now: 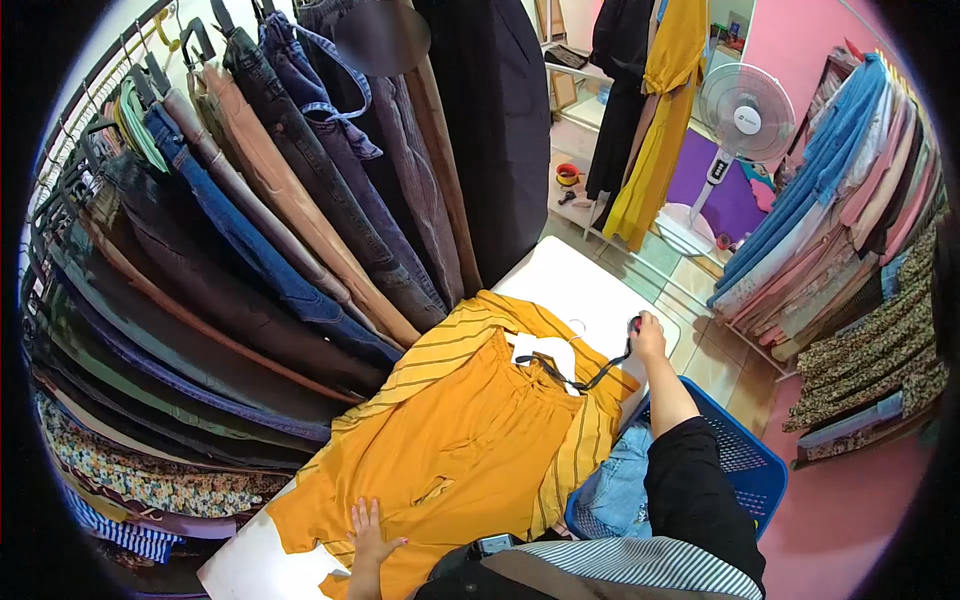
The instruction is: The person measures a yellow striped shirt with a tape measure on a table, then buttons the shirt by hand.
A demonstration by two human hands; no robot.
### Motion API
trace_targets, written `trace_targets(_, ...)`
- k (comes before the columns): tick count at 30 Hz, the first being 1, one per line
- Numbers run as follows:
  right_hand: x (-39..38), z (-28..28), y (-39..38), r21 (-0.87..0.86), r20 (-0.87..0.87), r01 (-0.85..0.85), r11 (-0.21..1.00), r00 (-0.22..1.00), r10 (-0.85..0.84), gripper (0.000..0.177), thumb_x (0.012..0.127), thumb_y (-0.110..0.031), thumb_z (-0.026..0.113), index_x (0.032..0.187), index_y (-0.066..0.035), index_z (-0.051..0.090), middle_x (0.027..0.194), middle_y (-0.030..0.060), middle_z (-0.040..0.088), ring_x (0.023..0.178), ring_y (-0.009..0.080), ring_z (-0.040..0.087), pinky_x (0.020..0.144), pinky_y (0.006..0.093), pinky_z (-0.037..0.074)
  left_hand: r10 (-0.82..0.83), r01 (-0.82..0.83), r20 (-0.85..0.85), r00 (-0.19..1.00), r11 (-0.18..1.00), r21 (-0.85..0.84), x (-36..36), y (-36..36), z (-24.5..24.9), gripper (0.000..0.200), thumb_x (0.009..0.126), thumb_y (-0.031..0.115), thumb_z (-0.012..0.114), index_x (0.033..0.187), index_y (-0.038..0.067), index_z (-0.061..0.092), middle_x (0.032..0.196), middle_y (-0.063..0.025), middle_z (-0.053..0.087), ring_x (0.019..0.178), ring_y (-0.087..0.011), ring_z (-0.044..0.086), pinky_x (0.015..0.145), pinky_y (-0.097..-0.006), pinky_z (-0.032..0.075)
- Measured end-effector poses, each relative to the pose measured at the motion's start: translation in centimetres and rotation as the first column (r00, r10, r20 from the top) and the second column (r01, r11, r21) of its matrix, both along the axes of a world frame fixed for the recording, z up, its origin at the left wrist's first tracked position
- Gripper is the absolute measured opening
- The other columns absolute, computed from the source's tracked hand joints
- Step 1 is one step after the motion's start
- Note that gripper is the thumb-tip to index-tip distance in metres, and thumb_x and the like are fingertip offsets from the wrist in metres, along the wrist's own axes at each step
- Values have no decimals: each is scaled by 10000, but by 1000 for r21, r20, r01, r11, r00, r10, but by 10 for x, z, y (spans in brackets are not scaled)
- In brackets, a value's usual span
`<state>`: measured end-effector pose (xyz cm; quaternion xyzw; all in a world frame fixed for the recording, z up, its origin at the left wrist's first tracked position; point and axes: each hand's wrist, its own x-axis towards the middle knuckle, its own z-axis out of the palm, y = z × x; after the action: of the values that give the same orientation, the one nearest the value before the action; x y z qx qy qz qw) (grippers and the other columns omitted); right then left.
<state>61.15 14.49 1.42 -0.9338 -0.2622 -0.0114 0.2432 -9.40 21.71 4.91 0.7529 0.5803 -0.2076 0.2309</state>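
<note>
A mustard-yellow pair of drawstring trousers [450, 430] lies flat on the white table, over a striped yellow garment [440, 355]. My left hand [370, 532] rests on a lower part of the trousers, fingers spread. At the table's far right my right hand [649, 336] is closed around a small black-and-red object [635, 324] whose kind I cannot make out. From it a black strap [604, 377] runs back to the waistband. A white hanger [560, 356] lies at the waist, partly covered, its hook pointing away.
A blue plastic basket [755, 470] with light denim [618, 485] stands right of the white table [255, 562]. Racked trousers [290, 220] crowd the left side. Clothes [830, 200] hang at the right, and a standing fan [747, 120] is behind.
</note>
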Motion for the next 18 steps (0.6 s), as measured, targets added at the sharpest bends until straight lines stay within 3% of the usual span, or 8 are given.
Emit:
trace_targets(2,-25,-2,16,-121,233,82,989,971,-52,433,809,-88,639,1217,-69,492,1217,206,503,1180,396,451,961,489,403,12,-12,-2,1000,1000,-3,-8,-7,-2,1278,515,529,853,1512,242,108,1588,-55,-49,1453,-323,-11,1006,-742,221)
trace_targets(3,-44,10,25,-21,231,-5,1000,973,9,452,806,-119,637,1227,-40,495,1276,198,483,1181,375,454,935,495,409,15,-15,0,1000,1000,2,-12,-9,-2,1282,508,528,857,1511,234,115,1588,-56,-43,1452,-329,3,998,-746,230)
trace_targets(5,-100,46,26,125,27,-277,953,961,276,430,752,-156,636,1155,-25,562,1098,196,603,1059,358,525,884,487,413,35,-35,5,999,999,15,-7,-9,6,1228,509,507,863,1489,206,186,1568,-76,46,1433,-339,79,999,-723,257)
trace_targets(7,-146,63,20,-214,-119,-430,877,903,413,313,723,-187,625,1009,-62,623,999,163,629,1021,337,546,845,507,412,60,-59,-1,998,998,25,7,-2,26,1117,527,470,864,1448,165,312,1529,-114,212,1399,-348,204,1016,-672,292)
trace_targets(10,-143,35,-5,-221,41,-439,871,888,458,105,696,-172,652,771,-98,644,896,102,634,937,331,571,787,475,448,16,-16,-35,999,1000,-10,31,39,34,844,585,389,835,1296,90,491,1331,-152,449,1272,-350,382,1021,-535,353)
trace_targets(12,-111,19,-14,-220,-67,-515,828,855,514,103,701,-179,660,752,-92,642,884,96,632,895,335,583,752,456,464,-49,8,138,989,960,279,69,64,41,635,655,319,777,1186,49,559,1191,-164,526,1198,-341,443,1011,-444,368)
trace_targets(16,-42,-33,-33,-192,-78,-574,796,818,570,145,720,-178,672,803,-64,639,860,127,627,819,355,598,686,428,491,-359,67,325,875,754,653,139,133,15,503,747,177,702,1199,47,522,1197,-176,508,1155,-348,455,983,-471,379)
trace_targets(18,-33,-12,-39,12,-44,-10,1000,999,11,167,805,-137,603,934,-32,623,927,187,624,846,415,583,743,476,484,-399,96,224,889,642,761,174,154,12,492,756,141,688,1209,55,514,1156,-152,529,1119,-336,480,948,-471,399)
